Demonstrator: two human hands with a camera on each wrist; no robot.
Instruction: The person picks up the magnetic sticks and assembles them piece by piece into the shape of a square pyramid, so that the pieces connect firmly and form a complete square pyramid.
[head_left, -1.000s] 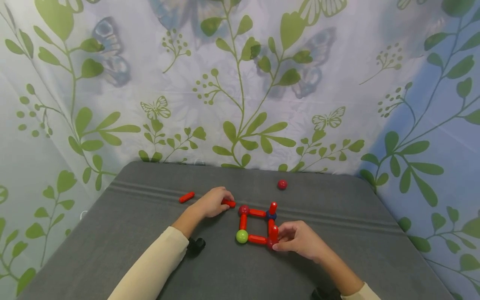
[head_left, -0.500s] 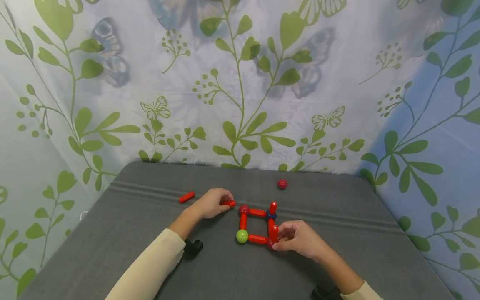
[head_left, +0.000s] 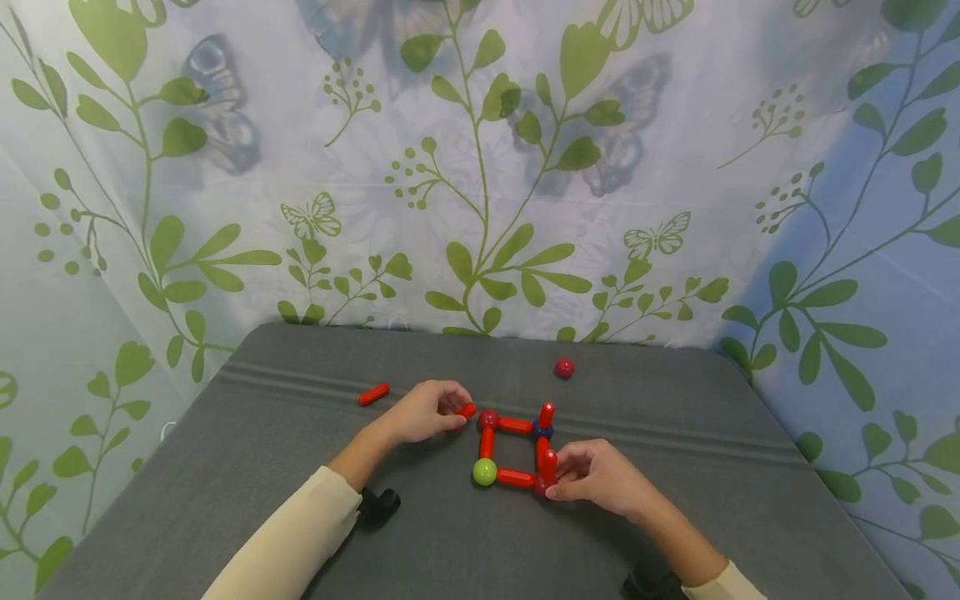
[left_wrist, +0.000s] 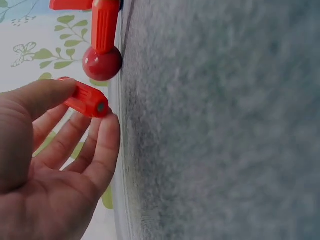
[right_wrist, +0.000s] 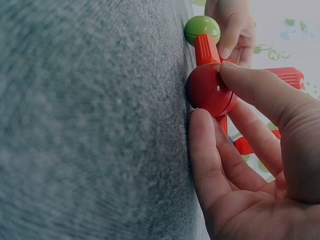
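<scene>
A square of red rods [head_left: 515, 477] lies on the table, with a green ball [head_left: 484, 472], two red balls and a blue ball [head_left: 542, 430] at its corners. Red rods stand upright on the blue ball and on the near right red ball [right_wrist: 212, 90]. My right hand [head_left: 600, 477] pinches that red ball between thumb and fingers. Just left of the far left red ball [head_left: 488, 419], my left hand [head_left: 429, 412] holds a loose red rod [left_wrist: 87, 99] between thumb and fingers, apart from the ball [left_wrist: 102, 63].
Another red rod [head_left: 373, 394] lies on the grey table [head_left: 300, 433] to the left. A single red ball [head_left: 565, 367] sits toward the back edge. Behind the table hangs a curtain [head_left: 420, 192] printed with leaves and butterflies.
My left hand has shifted slightly right and nearer, and the rod in it has turned and come closer to the far left red ball. My right hand stays at its ball.
</scene>
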